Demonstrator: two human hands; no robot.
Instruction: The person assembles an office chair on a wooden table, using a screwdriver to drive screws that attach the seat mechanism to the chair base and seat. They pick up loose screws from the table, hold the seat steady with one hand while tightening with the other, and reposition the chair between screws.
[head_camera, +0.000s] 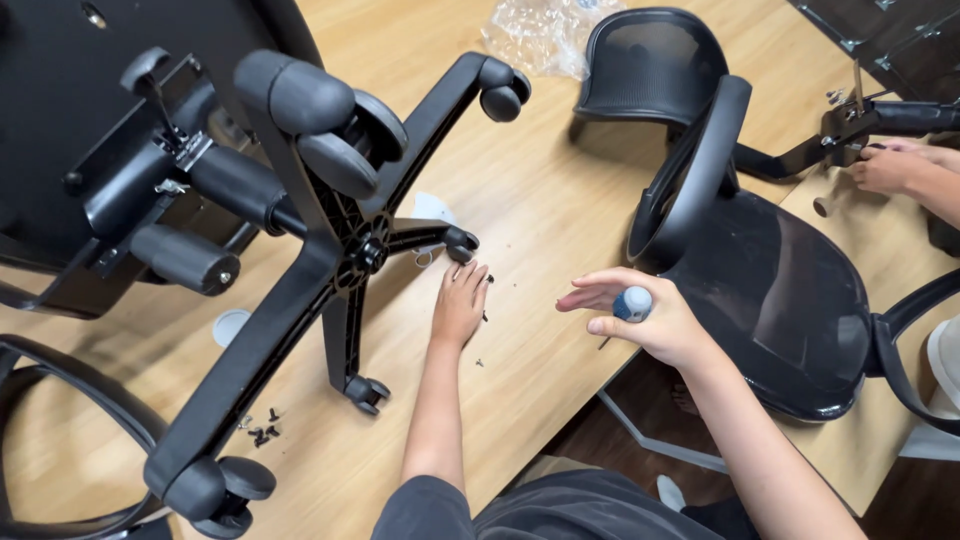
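Note:
My left hand (459, 303) lies flat on the wooden table (560, 200), fingers together, touching small dark screws (484, 317) by its fingertips. It sits just right of the upturned black chair base (345, 245) with its castor wheels. My right hand (640, 318) grips a screwdriver with a blue-grey handle (632, 303), held upright near the table's edge, fingers curled around it.
An overturned black chair seat and mechanism (110, 130) fill the left. A mesh chair back with headrest (760, 270) lies at right. Another person's hands (890, 168) work on a black bracket at far right. Loose screws (262, 432) and plastic wrap (540, 35) also lie on the table.

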